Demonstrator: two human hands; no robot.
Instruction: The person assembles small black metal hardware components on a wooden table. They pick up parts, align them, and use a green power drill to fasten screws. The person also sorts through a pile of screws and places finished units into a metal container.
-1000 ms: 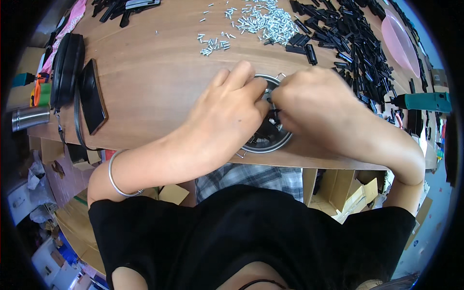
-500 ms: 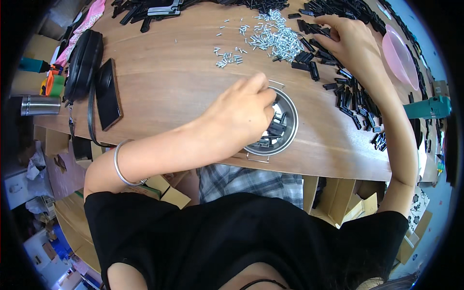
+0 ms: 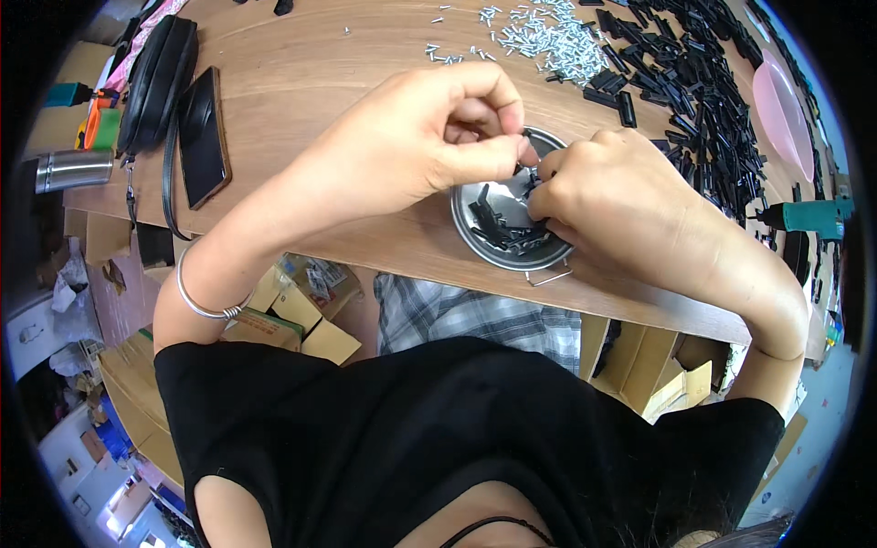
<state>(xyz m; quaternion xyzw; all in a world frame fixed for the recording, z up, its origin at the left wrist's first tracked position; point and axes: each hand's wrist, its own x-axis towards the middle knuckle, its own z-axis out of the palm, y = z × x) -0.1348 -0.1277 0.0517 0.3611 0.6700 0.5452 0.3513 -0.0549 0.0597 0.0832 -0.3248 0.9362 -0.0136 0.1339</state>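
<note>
A round steel bowl (image 3: 469,239) with wire handles stands at the table's near edge, with several small black plastic parts (image 3: 498,228) lying in it. Over its far left side, my left hand (image 3: 438,128) is closed in a pinch of thumb and fingers; a small dark piece shows at the fingertips. My right hand (image 3: 630,192) reaches over the bowl's right side, its fingers bent together close to the left fingertips. Whatever it grips is hidden by the fingers. Beyond the bowl lies a heap of small silver screws (image 3: 557,41), beside a large spread of black plastic parts (image 3: 699,100).
On the left are a phone (image 3: 203,137), a black zip case (image 3: 160,82) and a steel cup (image 3: 73,171). A pink bowl (image 3: 783,114) and a teal power tool (image 3: 813,217) are at the right. Open cardboard boxes (image 3: 639,365) stand below the table edge.
My right hand has come from the black parts at the far right to the bowl. My left hand has lifted from inside the bowl, and both hands now meet above it.
</note>
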